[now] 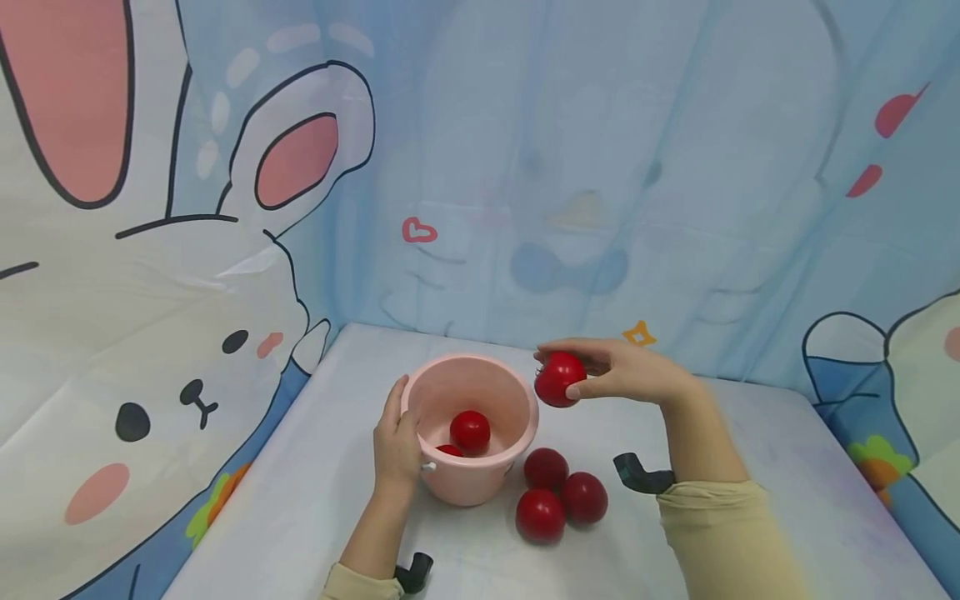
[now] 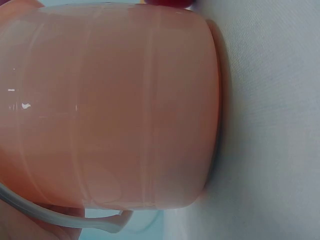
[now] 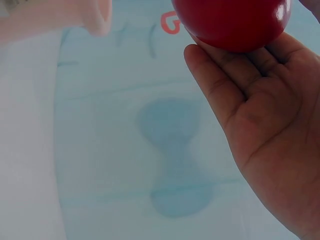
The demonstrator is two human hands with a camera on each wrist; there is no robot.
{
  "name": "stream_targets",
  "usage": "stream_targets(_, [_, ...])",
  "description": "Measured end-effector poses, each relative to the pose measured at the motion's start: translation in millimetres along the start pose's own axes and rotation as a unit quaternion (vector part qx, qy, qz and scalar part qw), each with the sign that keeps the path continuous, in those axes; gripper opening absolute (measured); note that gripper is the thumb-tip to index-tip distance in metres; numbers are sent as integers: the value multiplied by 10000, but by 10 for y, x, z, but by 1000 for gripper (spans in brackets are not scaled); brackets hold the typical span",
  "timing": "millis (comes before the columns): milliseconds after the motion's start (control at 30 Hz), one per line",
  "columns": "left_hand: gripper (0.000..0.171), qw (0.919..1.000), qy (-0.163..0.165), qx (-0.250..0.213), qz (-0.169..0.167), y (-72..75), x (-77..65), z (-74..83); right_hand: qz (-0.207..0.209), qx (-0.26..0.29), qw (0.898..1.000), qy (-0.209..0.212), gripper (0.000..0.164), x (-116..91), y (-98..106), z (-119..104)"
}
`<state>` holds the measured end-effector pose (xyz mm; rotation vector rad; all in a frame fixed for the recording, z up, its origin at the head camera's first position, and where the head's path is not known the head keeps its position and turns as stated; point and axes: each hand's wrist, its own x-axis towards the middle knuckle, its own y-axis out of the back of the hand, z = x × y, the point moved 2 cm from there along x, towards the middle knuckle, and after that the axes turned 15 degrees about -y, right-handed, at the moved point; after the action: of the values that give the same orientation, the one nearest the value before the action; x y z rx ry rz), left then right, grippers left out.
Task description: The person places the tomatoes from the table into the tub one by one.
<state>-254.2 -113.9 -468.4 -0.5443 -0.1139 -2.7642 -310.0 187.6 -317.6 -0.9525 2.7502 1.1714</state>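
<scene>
A pink bucket stands upright on the white table, two red tomatoes inside it, one mostly hidden by the near wall. My left hand grips its left rim. The bucket's side fills much of the left wrist view, with the pale handle crossing in front of my fingers. Just right of the rim, my right hand holds another tomato above the table, between thumb and fingers. In the right wrist view this tomato rests against the fingers.
Three more tomatoes lie clustered on the table, close to the bucket's right side. Behind the table hangs a blue printed curtain, with a rabbit drawing on the left. Each wrist wears a black camera mount.
</scene>
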Motion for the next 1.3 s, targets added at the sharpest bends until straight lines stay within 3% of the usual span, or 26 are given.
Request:
stream_targets(667, [50, 9999, -44, 92, 56, -23, 6, 2, -247, -320, 9991, -145, 62, 509, -207, -250])
stream_targets(900, [50, 9999, -37, 130, 66, -27, 8, 8, -657, -556, 9962, -104, 63, 743, -332, -398])
stream_targets(1300, [52, 10000, -20, 15, 72, -17, 21, -16, -1299, -1020, 9843, -617, 61, 1158, -523, -565])
